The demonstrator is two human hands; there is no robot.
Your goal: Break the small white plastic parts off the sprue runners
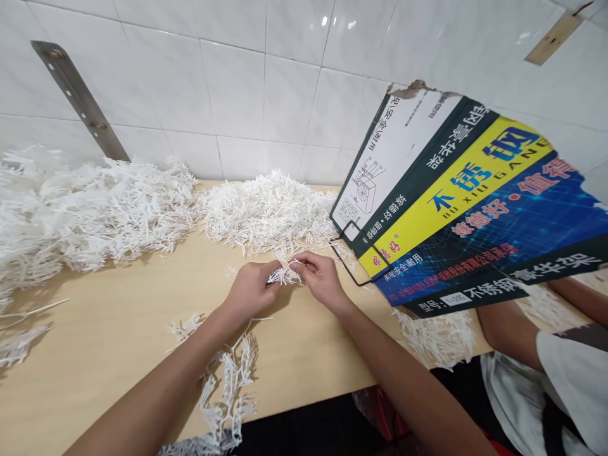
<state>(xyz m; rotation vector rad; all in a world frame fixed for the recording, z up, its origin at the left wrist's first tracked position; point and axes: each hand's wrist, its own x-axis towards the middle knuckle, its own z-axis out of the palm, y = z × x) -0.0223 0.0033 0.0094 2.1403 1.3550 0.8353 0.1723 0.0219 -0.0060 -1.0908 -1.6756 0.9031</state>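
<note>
Near the middle of the wooden table (118, 316), my left hand (254, 285) is closed on a small bunch of white branching pieces (285, 275). My right hand (323, 278) pinches the other side of the same bunch with thumb and index finger. Just behind both hands lies a pile of loose white branching pieces (270, 212). A strand of white sprigs (230, 386) hangs toward the table's front edge, beside my left forearm. A small white cluster (186, 329) rests left of that forearm.
A larger white heap (95, 215) fills the back left. Upright on the right is a printed cardboard panel (456, 215), with a black wire frame (354, 253) at its lower left corner. Beyond it, another person's arm (510, 332) shows. A tiled wall (237, 82) stands behind.
</note>
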